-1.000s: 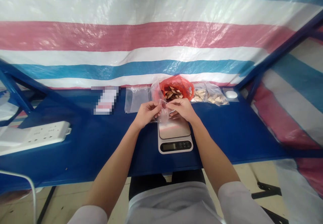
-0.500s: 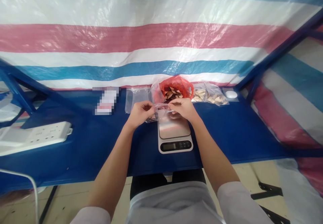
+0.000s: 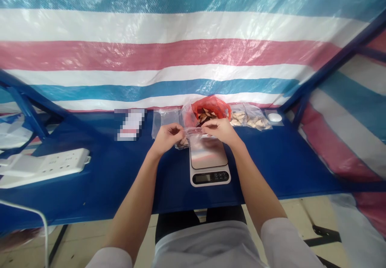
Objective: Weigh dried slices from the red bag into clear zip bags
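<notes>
My left hand (image 3: 167, 139) and my right hand (image 3: 218, 130) pinch the top edge of a clear plastic zip bag (image 3: 196, 141) between them. The bag hangs just above the platform of a digital kitchen scale (image 3: 208, 175), and its lower end seems to touch the steel plate. Behind my right hand, a red plastic bag (image 3: 209, 110) holds pale dried slices. Another clear bag lies partly hidden under my left hand. Its contents cannot be made out.
Two small bags of pale pieces (image 3: 250, 118) and a white round object (image 3: 274, 117) lie at the back right of the blue table (image 3: 280, 163). A flat clear bag (image 3: 164, 120) and a blurred packet (image 3: 130, 125) lie back left. A white power strip (image 3: 45, 167) sits left. A striped tarpaulin (image 3: 181, 52) hangs behind.
My hands have moved slightly apart, and the bag's top edge now stretches flatter between them. The whole view has tilted up a little.
</notes>
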Demonstrator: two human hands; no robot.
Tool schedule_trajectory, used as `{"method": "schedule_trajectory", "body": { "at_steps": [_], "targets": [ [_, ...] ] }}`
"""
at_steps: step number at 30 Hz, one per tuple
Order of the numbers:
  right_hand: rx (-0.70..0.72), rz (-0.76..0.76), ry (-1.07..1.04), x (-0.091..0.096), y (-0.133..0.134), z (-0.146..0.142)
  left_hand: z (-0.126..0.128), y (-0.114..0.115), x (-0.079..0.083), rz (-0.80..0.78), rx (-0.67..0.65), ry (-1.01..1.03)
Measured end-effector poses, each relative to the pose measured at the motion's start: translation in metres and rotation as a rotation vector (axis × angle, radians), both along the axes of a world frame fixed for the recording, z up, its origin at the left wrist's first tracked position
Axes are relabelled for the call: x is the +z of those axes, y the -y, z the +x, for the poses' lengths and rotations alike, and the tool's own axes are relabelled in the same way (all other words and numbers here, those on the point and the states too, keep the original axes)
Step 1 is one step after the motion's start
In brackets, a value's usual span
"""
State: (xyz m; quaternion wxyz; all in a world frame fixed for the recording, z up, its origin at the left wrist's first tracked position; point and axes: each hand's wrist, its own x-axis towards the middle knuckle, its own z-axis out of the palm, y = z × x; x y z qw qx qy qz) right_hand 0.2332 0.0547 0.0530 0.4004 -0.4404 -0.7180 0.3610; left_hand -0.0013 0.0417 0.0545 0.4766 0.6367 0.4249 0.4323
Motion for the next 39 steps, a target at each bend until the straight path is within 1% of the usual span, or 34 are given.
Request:
{"method": "schedule_trajectory", "body": {
  "at_steps": [3, 5, 7, 10, 11, 12, 13, 16, 19, 21, 23, 26, 30, 32, 34, 36, 39],
  "targets": [
    [0.055, -0.024, -0.011, 0.008, 0.0, -0.003, -0.005, 0.002, 0.005, -0.026, -0.069, -0.036],
    [0.075, -0.002, 0.01, 0.015, -0.001, -0.005, -0.008, 0.004, 0.008, -0.019, -0.083, -0.059],
    [0.088, 0.055, 0.04, 0.025, -0.002, -0.008, -0.011, 0.005, 0.01, 0.032, -0.018, -0.055],
    [0.113, 0.122, 0.087, 0.043, -0.004, -0.012, -0.014, 0.003, 0.015, 0.185, 0.151, -0.035],
    [0.126, 0.128, 0.096, 0.049, -0.004, -0.013, -0.016, 0.001, 0.017, 0.231, 0.186, -0.041],
    [0.14, 0.13, 0.1, 0.055, -0.004, -0.014, -0.017, -0.001, 0.019, 0.26, 0.19, -0.058],
    [0.155, 0.133, 0.098, 0.061, -0.004, -0.016, -0.019, -0.003, 0.021, 0.266, 0.164, -0.084],
    [0.193, 0.143, 0.075, 0.075, -0.006, -0.017, -0.022, -0.009, 0.026, 0.196, 0.004, -0.167],
    [0.207, 0.123, 0.003, 0.082, -0.012, -0.015, -0.022, -0.013, 0.026, 0.13, -0.122, -0.22],
    [0.199, 0.088, -0.074, 0.083, -0.017, -0.012, -0.02, -0.014, 0.025, 0.085, -0.158, -0.23],
    [0.185, 0.05, -0.146, 0.08, -0.021, -0.008, -0.016, -0.014, 0.023, 0.027, -0.157, -0.195],
    [0.138, 0.0, -0.229, 0.069, -0.028, 0.001, -0.011, -0.015, 0.019, -0.034, -0.094, -0.079],
    [0.049, -0.075, -0.338, 0.048, -0.037, 0.015, -0.004, -0.018, 0.013, -0.068, 0.029, 0.081],
    [-0.017, -0.083, -0.398, 0.039, -0.039, 0.021, -0.002, -0.02, 0.011, -0.079, 0.087, 0.108],
    [-0.097, -0.066, -0.448, 0.033, -0.04, 0.025, -0.001, -0.023, 0.013, -0.087, 0.124, 0.061],
    [-0.146, -0.032, -0.465, 0.032, -0.04, 0.026, -0.001, -0.024, 0.019, -0.084, 0.146, -0.038],
    [-0.133, 0.019, -0.419, 0.032, -0.04, 0.023, 0.002, -0.026, 0.035, -0.038, 0.167, -0.196]
  ]
}}
